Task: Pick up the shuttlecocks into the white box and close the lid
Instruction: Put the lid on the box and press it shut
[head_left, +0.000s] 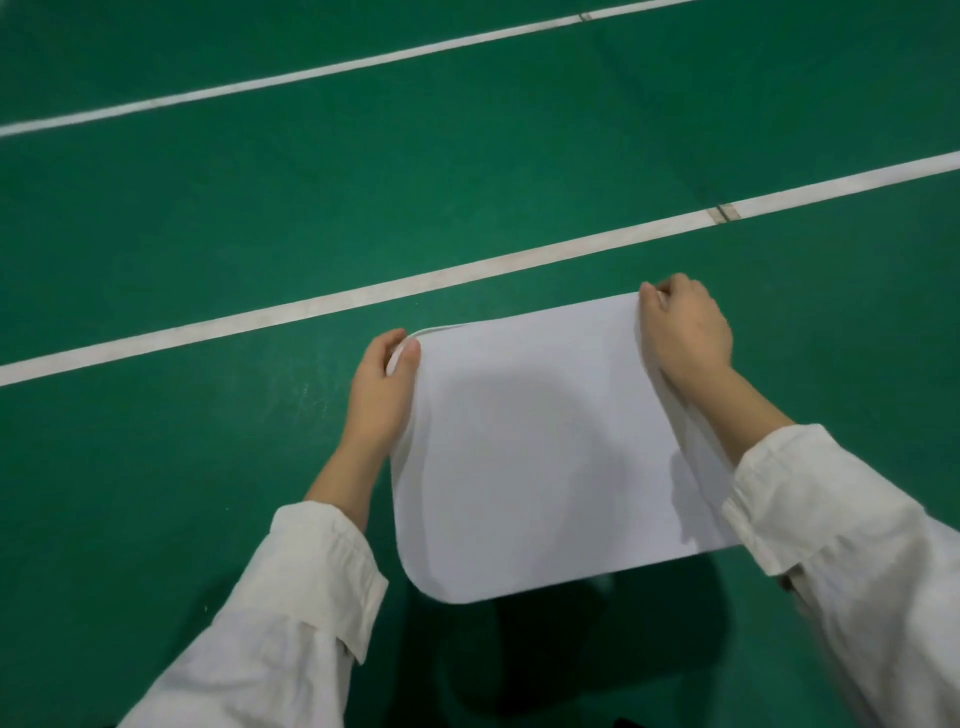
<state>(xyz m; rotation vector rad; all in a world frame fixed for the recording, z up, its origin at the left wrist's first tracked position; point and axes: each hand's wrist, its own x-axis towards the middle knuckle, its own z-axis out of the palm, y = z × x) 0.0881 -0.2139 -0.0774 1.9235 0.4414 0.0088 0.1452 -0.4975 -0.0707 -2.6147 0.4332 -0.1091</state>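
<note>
Item: white lid (540, 447), held level above the green floor (208, 234), just on the near side of the white court line (311, 306).
Left hand (376, 395): fingers curled round the lid's far-left corner.
Right hand (685, 338): fingers gripping the far-right corner.
Box and shuttlecocks: hidden beneath the lid.
Risk: if pressed unevenly, one corner may be left unseated, or fingers pinched under the rim.
</note>
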